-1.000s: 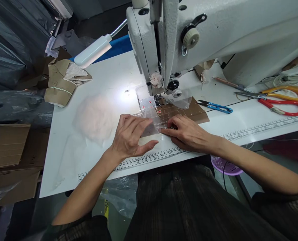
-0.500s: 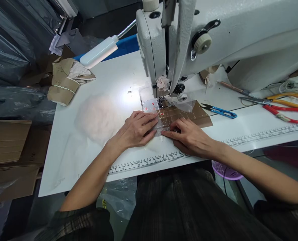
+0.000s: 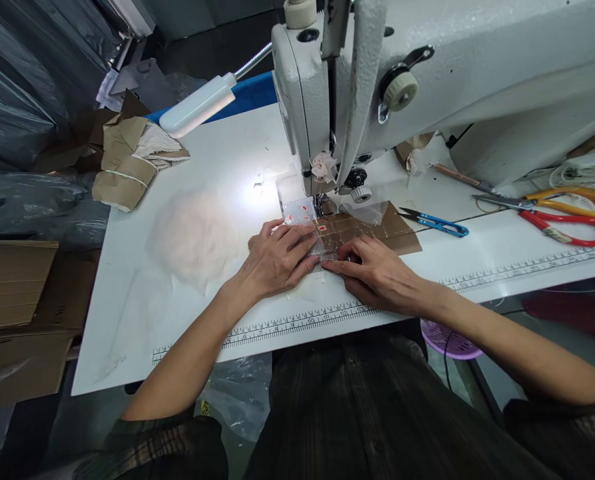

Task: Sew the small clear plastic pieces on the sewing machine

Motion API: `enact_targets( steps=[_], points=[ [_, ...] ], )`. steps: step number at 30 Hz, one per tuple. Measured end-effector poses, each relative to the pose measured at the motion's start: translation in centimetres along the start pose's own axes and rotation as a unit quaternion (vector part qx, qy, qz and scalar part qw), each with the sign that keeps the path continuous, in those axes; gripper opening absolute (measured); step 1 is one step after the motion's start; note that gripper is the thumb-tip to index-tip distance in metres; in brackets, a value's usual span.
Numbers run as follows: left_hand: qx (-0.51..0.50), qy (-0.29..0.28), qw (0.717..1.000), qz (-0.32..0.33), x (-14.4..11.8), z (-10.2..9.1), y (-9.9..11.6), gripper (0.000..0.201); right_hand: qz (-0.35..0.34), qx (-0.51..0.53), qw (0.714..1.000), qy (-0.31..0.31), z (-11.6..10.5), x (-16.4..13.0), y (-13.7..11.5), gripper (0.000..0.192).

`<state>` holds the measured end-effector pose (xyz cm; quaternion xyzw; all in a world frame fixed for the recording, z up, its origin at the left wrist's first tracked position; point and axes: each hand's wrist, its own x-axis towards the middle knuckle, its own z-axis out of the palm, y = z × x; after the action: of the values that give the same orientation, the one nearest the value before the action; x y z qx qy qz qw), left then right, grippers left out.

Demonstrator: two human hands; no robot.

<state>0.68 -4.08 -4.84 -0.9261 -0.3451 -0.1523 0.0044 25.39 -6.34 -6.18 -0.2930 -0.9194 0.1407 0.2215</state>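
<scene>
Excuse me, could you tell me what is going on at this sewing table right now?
A person sits at a white industrial sewing machine. The left hand and right hand both press flat on a clear plastic sheet over a brown paper piece, which lies under the needle area. Small blue thread snips and red and yellow scissors lie untouched on the white table.
</scene>
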Motion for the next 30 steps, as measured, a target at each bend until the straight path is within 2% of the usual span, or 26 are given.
enact_targets(
  steps=[5, 11, 15, 18, 21, 25, 30],
  points=[
    [0.003, 0.011, 1.000, -0.005, 0.2, 0.1, 0.2, 0.028, 0.012, 0.052, 0.999, 0.001, -0.8, 0.4, 0.7, 0.037],
    [0.012, 0.024, 1.000, -0.011, 0.2, 0.3, 0.4, 0.027, -0.010, -0.018, 0.999, -0.031, -1.2, 1.5, 1.4, 0.039],
    [0.039, 0.066, 0.997, -0.006, 0.3, 0.2, 0.6, 0.026, -0.013, -0.027, 1.000, 0.005, -0.4, 1.6, 1.7, 0.038],
    [0.020, 0.108, 0.994, 0.008, 0.3, 0.1, 0.7, 0.018, 0.000, -0.009, 0.999, 0.030, 0.2, 1.3, 1.8, 0.038],
    [-0.016, 0.101, 0.994, 0.029, 0.3, 0.1, 0.7, 0.010, 0.003, 0.000, 0.999, 0.036, 0.4, 1.1, 1.9, 0.038],
    [0.001, 0.096, 0.995, 0.037, 0.3, 0.3, 0.7, 0.009, -0.002, 0.002, 0.999, 0.033, 0.2, 1.0, 1.9, 0.036],
    [-0.025, 0.106, 0.994, 0.000, 0.3, 0.4, 0.7, 0.009, 0.000, 0.005, 1.000, 0.025, 0.1, 1.0, 1.9, 0.036]
  ],
)
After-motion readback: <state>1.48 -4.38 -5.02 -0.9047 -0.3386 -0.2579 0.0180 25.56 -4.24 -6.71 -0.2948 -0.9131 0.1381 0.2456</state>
